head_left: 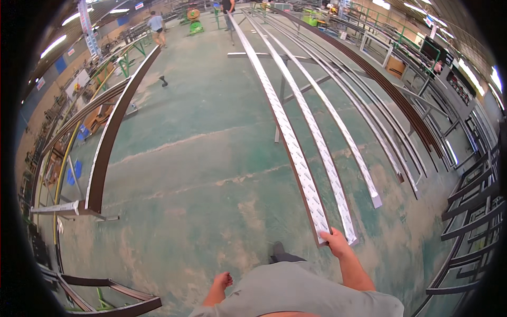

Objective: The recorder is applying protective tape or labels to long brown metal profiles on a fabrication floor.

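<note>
My right hand [337, 244] is closed around the near end of a long dark metal profile [282, 124]. White printed protective film covers the profile's upper face, and it runs far ahead of me. A second film-covered profile [312, 116] lies just to its right, its near end close to my right hand. Low in front of my body, my left hand [223, 280] hangs with its fingers curled in, and nothing shows in it. At the far end of the gripped profile stands another person [227, 11]; whether they hold it is too small to tell.
More long profiles [364, 105] rest on supports to the right, with brown ones [391, 79] beyond. A brown profile [113, 134] on a rack stands left. Dark metal frames [470, 211] stack at the right edge. Another person [157, 27] is far left, near a green machine [195, 24].
</note>
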Demonstrator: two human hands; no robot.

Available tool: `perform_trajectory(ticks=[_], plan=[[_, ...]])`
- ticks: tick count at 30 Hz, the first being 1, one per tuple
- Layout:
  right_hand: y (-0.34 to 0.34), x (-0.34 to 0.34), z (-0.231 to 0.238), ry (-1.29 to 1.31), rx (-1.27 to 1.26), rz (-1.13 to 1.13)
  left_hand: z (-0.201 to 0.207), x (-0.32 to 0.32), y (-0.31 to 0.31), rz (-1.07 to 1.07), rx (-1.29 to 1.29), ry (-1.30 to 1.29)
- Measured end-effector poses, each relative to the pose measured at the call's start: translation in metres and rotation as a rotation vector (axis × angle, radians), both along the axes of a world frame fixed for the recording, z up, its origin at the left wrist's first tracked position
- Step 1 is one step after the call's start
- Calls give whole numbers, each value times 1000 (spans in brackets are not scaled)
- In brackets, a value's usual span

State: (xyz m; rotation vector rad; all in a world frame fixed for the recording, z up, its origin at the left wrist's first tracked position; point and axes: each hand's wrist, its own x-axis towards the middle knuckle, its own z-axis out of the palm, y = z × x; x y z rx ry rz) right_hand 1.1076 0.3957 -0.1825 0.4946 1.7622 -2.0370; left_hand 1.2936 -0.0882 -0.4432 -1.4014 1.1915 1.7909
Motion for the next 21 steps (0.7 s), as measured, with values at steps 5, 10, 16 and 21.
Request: perform_trajectory(ticks=[5, 10, 16, 21], plan=[[11, -18, 12, -51, 163, 93, -1, -84, -25, -58, -107, 88], [28, -16, -13, 13, 400, -80, 25, -160, -44, -78, -186, 126], [-9, -30, 15, 33, 1686, -43, -5, -230, -116, -793, -283, 282], [-108, -105, 82, -80, 1385, -168, -39, -302, -230, -205, 213, 97]])
